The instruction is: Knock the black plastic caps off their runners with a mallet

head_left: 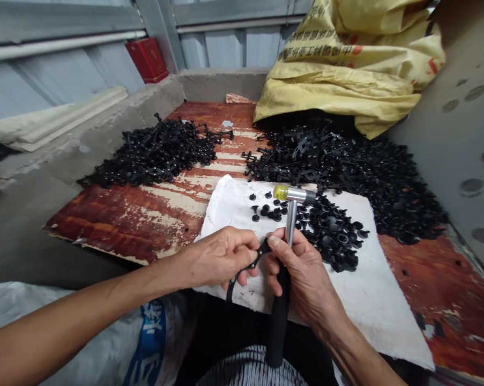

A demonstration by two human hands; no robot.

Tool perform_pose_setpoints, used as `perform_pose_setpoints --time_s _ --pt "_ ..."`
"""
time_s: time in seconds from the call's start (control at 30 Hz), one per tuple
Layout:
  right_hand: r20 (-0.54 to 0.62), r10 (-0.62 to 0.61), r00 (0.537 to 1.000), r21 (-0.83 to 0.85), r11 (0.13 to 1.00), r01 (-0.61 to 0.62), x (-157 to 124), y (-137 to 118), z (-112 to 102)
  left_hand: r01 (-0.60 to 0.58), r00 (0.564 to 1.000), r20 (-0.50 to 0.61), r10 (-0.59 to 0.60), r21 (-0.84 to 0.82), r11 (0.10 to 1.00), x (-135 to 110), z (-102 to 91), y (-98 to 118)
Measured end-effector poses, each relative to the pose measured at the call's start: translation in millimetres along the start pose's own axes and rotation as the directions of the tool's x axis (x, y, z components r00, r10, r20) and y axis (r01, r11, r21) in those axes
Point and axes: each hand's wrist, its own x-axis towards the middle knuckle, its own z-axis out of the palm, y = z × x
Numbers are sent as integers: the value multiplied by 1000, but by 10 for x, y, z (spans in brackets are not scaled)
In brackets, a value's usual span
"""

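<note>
worn red board bears white cloth, black plastic piles and yellow sack.

Beyond the white cloth, the yellow sack carries rows of dark Chinese characters and red marks, too creased and small to read. Left of the cloth's near edge, a white bag shows blue print, cut off and illegible.
</note>
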Motion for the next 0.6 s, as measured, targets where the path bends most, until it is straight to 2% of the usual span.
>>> perform_pose_setpoints --time_s 0.13,0.37,0.6 --pt "38 28 999 -30 999 -27 -44 14 34 22 998 66 -22 8 1000 -98 35 -30" --pt "25 14 1000 -42 999 -13 -107 26 96 -25 998 63 25 -10 1000 -179 68 -135" --pt "25 24 999 -50 998 -22 -126 14 111 33 997 71 -29 -61 998 -207 115 -62"
